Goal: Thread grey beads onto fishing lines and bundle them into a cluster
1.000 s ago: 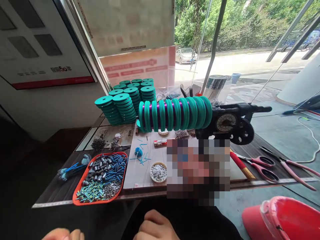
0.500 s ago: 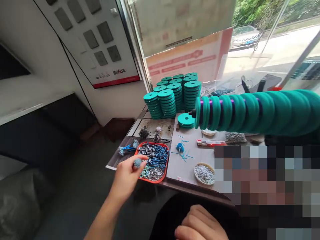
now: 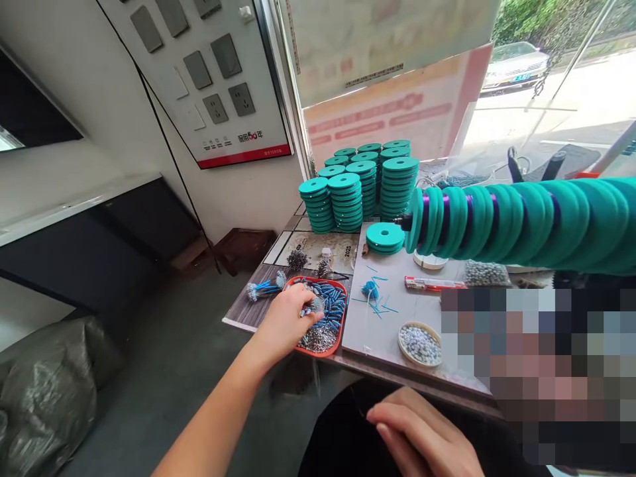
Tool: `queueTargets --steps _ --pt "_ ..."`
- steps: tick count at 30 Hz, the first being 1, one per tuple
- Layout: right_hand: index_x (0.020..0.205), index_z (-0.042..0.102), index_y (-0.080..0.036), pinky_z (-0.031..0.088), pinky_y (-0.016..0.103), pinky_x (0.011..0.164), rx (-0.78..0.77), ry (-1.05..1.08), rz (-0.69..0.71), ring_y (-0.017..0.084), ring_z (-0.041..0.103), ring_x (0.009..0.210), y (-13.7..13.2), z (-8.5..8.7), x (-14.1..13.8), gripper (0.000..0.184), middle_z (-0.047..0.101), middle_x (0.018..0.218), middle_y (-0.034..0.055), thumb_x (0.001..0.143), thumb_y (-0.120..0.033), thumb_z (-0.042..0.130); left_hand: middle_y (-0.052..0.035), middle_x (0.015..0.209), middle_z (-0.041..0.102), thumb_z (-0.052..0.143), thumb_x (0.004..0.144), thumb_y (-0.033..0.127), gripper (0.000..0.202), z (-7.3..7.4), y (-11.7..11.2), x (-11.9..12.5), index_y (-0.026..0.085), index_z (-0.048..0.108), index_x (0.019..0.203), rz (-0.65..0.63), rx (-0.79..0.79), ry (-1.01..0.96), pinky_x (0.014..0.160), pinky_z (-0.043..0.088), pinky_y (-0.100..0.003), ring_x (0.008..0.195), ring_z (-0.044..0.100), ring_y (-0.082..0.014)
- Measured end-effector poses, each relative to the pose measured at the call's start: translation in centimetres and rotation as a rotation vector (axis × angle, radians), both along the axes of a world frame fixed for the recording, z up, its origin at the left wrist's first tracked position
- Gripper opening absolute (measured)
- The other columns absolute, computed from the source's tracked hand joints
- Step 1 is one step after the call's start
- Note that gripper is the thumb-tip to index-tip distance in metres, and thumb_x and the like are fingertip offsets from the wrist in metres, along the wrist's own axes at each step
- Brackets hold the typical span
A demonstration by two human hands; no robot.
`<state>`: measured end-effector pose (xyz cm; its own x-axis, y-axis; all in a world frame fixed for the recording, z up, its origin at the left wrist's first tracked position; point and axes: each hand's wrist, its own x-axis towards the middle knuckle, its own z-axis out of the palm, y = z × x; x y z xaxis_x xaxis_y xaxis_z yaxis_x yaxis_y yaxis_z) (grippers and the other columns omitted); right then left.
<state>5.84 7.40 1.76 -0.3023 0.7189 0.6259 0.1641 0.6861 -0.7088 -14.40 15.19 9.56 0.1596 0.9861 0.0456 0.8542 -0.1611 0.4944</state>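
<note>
- Head view, left hand (image 3: 291,318): stretched out over the near left part of the table (image 3: 247,317), palm down and resting in the red tray (image 3: 342,311). The fingers are bent into the loose pieces and their tips are buried, so it cannot be told whether they clamp on anything.
- Red tray: at the table's front edge, just left of the white board (image 3: 382,331). It holds blue tubes (image 3: 332,301) towards the back and small silver pieces (image 3: 317,339) at the front (the hand covers the rest).
- Right hand (image 3: 422,430): low and close to the body, off the table, with fingers lying together and the thumb against the forefinger. Whether they pinch anything cannot be told.
- Blue-tufted bundle (image 3: 261,289): lies on the table just behind the tray's left corner.
- Dish of pale beads (image 3: 420,344): on the board's near edge, well right of the tray.
- Stacks of teal discs (image 3: 365,182): upright at the back of the table.
- Row of teal discs on a rod (image 3: 521,222): horizontal, raised above the board.
- Short teal stack (image 3: 385,236): just beside the rod's tip.
</note>
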Motion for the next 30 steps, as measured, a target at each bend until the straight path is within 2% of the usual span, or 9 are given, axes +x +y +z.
queueTargets --steps 2,4,6,8,11,14,22,30 --pt "0.089 0.055 -0.023 0.047 0.018 0.052 -0.078 0.036 -0.004 0.011 0.059 0.058 0.3 0.5 0.4 0.011 0.059 0.068 0.0004 0.091 -0.017 0.046 -0.0005 0.072 0.056 0.057 0.077 0.021 0.007 0.4 -1.8 0.3 0.017 0.059 0.072 0.038 -0.025 -0.141 0.064 0.038 -0.026 0.069 0.051 -0.0161" --pt "0.085 0.057 -0.022 0.047 0.018 0.053 -0.145 0.045 0.009 0.011 0.059 0.059 0.5 0.9 0.8 0.013 0.059 0.068 0.0004 0.091 -0.020 0.045 0.0022 0.064 0.051 0.058 0.077 0.029 0.013 0.1 -4.1 1.1 0.018 0.056 0.071 0.104 -0.135 -0.441 0.058 0.035 -0.024 0.062 0.046 -0.0139" --pt "0.080 0.057 -0.022 0.048 0.019 0.054 -0.198 0.042 0.013 0.013 0.058 0.059 0.5 1.0 0.9 0.017 0.058 0.067 0.0008 0.091 -0.023 0.044 0.0045 0.059 0.043 0.061 0.076 0.035 0.019 -0.8 -6.5 2.1 0.018 0.053 0.071 0.172 -0.238 -0.677 0.054 0.031 -0.023 0.057 0.039 -0.0120" --pt "0.077 0.057 -0.022 0.048 0.020 0.055 -0.231 0.032 0.006 0.014 0.057 0.061 0.3 0.9 1.0 0.020 0.057 0.067 0.0012 0.091 -0.024 0.043 0.0040 0.061 0.042 0.061 0.077 0.038 0.022 -2.0 -8.4 3.1 0.018 0.052 0.071 0.209 -0.263 -0.780 0.056 0.031 -0.023 0.059 0.037 -0.0120" --pt "0.075 0.056 -0.022 0.048 0.022 0.058 -0.238 -0.002 0.013 0.015 0.057 0.065 0.0 0.5 1.0 0.020 0.057 0.069 0.0012 0.091 -0.024 0.044 0.0029 0.065 0.045 0.061 0.078 0.039 0.023 -3.4 -10.1 4.1 0.018 0.053 0.072 0.264 -0.239 -0.800 0.059 0.033 -0.023 0.063 0.039 -0.0126" --pt "0.075 0.054 -0.022 0.048 0.022 0.058 -0.225 -0.026 0.018 0.015 0.057 0.067 -0.1 0.3 1.0 0.018 0.057 0.070 0.0009 0.090 -0.021 0.044 0.0023 0.066 0.048 0.061 0.078 0.039 0.022 -4.0 -10.6 4.4 0.018 0.054 0.073 0.302 -0.190 -0.768 0.061 0.034 -0.023 0.063 0.041 -0.0131" --pt "0.072 0.052 -0.022 0.046 0.023 0.055 -0.208 -0.018 -0.025 0.015 0.055 0.064 -0.1 0.7 0.7 0.021 0.057 0.067 0.0015 0.091 -0.023 0.043 -0.0006 0.067 0.057 0.059 0.079 0.036 0.019 -4.0 -10.7 4.4 0.019 0.056 0.069 0.313 -0.079 -0.647 0.060 0.037 -0.025 0.063 0.048 -0.0151" --pt "0.074 0.052 -0.022 0.044 0.023 0.058 -0.247 0.012 -0.014 0.015 0.052 0.066 -0.2 0.1 0.6 0.020 0.055 0.068 0.0004 0.091 -0.024 0.043 -0.0019 0.071 0.060 0.058 0.080 0.033 0.017 -4.2 -10.6 4.4 0.019 0.057 0.070 0.281 -0.043 -0.611 0.063 0.039 -0.025 0.066 0.053 -0.0165"
